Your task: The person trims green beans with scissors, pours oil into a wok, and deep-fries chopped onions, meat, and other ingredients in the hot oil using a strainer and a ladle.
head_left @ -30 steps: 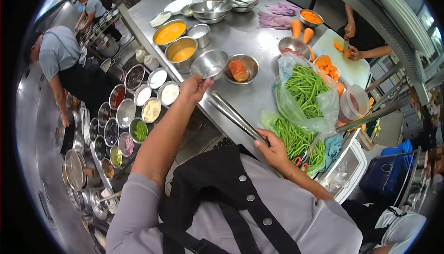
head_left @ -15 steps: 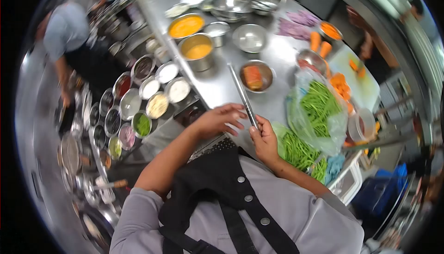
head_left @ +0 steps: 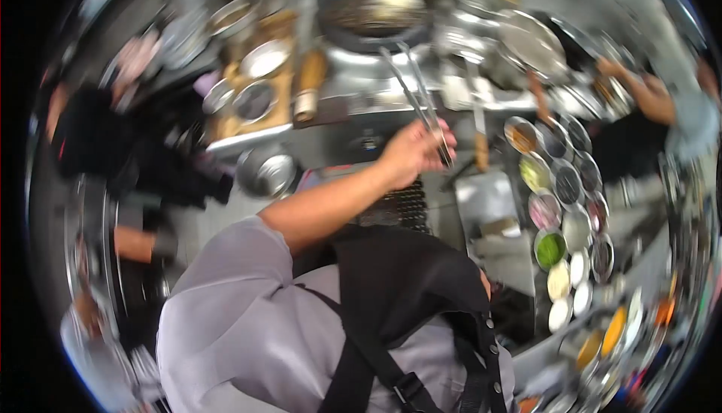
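Observation:
My left hand (head_left: 418,154) is closed around a pair of metal tongs (head_left: 415,91), held near their back end. The two tong arms stand apart, and their tips point at the near rim of a dark frying pan (head_left: 331,26) on the stove. Pale food (head_left: 397,1) lies in that pan, blurred. Only a sliver of skin from my right hand or arm (head_left: 486,284) shows beside the black apron, its fingers hidden.
A wooden-handled tool (head_left: 480,150) and a rolling-pin-like wooden piece (head_left: 310,78) lie near the stove. Several ingredient bowls (head_left: 551,249) stand at the right. A metal pot (head_left: 267,172) sits at the left. People (head_left: 692,124) work on both sides.
My view has swung left from the steel table with vegetables to the stove. The tongs have passed from my right hand to my left, and their arms have spread.

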Motion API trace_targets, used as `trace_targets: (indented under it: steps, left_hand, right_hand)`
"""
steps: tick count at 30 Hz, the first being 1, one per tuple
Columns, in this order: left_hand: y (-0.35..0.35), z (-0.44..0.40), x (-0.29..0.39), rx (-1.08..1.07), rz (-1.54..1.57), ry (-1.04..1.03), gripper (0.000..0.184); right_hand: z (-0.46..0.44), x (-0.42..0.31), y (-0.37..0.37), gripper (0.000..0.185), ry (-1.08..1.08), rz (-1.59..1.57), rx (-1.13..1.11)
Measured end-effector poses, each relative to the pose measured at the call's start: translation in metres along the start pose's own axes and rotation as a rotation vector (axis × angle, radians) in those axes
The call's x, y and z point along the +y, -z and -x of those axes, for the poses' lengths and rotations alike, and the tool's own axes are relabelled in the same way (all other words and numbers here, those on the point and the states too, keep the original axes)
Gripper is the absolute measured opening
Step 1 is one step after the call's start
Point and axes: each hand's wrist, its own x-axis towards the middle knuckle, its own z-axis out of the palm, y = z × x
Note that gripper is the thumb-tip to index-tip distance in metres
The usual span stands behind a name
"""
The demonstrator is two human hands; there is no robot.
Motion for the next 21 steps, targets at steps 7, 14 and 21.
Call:
trace_targets:
  steps: [7, 14, 21]
  left_hand:
    - [0.293, 0.068, 0.172, 0.487, 0.287, -0.590, 0.019]
    - [0.490, 0.085, 0.204, 0.602, 0.535, -0.522, 0.048]
    - [0.258, -0.027, 0.090, 0.284, 0.346, -0.030, 0.045]
  right_hand:
    - [-0.167, 0.035, -0.096, 0.034, 0.101, 0.150, -0.372]
    - [-0.164, -0.118, -0.158, 0.039, -0.096, -0.287, -0.404]
    - [-0.165, -0.078, -0.119, 0.031, -0.075, -0.224, -0.213]
